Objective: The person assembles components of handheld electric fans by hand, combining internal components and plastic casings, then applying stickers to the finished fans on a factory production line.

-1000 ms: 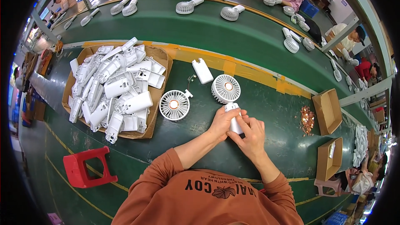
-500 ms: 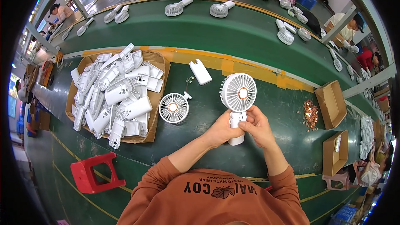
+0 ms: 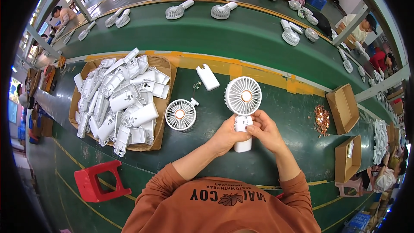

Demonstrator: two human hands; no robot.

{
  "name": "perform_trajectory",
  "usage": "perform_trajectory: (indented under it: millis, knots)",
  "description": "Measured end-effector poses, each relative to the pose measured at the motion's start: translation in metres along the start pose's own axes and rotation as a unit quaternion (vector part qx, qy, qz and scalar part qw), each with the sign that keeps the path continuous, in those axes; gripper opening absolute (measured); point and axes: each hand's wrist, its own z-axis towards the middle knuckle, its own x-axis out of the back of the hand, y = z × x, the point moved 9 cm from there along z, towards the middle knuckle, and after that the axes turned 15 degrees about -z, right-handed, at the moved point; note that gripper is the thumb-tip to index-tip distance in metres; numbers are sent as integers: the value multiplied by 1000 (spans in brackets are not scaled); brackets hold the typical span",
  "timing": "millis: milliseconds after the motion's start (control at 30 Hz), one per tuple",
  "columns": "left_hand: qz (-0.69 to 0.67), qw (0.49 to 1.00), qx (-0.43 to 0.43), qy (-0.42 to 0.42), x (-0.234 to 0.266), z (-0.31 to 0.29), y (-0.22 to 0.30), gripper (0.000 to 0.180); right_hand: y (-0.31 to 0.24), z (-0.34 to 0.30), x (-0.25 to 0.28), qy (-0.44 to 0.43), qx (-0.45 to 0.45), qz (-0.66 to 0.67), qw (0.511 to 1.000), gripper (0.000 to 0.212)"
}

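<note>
A white handheld fan with a round grille and a copper-coloured ring at its hub is held upright between my hands. My left hand grips the handle from the left side. On the right, my right hand closes on the same handle, its thumb pressed to the front near the top. To the left lies a loose fan head with a small wired board at its neck. Above that rests a white handle cover. The fingers behind the handle are partly hidden.
A cardboard tray heaped with white handle shells stands at left. Small copper-coloured pieces lie at right beside two open cardboard boxes. Beyond, a green conveyor belt carries several fans. A red stool stands at lower left. Other people work across the belt.
The held fan has turned slightly, its grille facing me more squarely, and has shifted a little left. Fans on the conveyor belt have moved left.
</note>
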Motion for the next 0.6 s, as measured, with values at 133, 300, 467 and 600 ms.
perform_trajectory:
  millis: [133, 300, 467, 600]
  knots:
    - [502, 810, -303, -2, -19, -17, 72, 36, 17, -15, 34, 20, -47, -15, 999, 46]
    - [710, 573, -410, 3, -58, -27, 88, 18, 26, -39, 15, -136, -112, 67, 982, 50]
    - [724, 544, -422, 37, -55, -23, 84, 31, 38, -40, 19, -123, -164, 112, 972, 44]
    - [714, 569, -404, 60, -38, -21, 95, 53, 29, -15, 53, -24, -135, 81, 987, 30]
